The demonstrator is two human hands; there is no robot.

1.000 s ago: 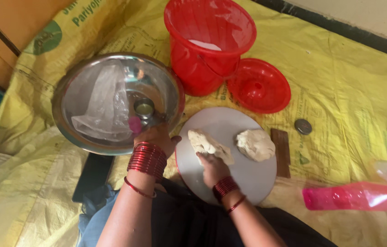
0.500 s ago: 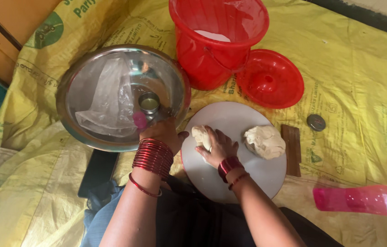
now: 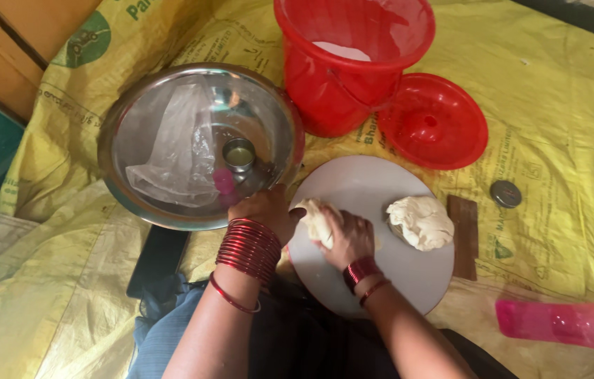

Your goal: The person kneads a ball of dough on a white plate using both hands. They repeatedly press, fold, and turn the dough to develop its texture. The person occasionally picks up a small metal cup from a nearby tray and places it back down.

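Yellow woven sheet [image 3: 563,91] under steel bowl [image 3: 170,112], red bucket [image 3: 339,84], round board [image 3: 381,189].

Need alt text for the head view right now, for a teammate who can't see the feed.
Seen from above, a person's right hand presses a small piece of dough on a round white board, while the left hand rests at the board's edge beside a steel bowl. A larger dough lump lies on the board; a red bucket and its lid sit behind, on a yellow sheet.

Covering most of the smaller dough piece [image 3: 316,219] under the right hand [image 3: 348,238], leaving its shape unclear. Running off the right edge: the pink bottle [image 3: 563,324]. Losing the red bucket [image 3: 353,63] rim past the top edge, and both forearms past the bottom.
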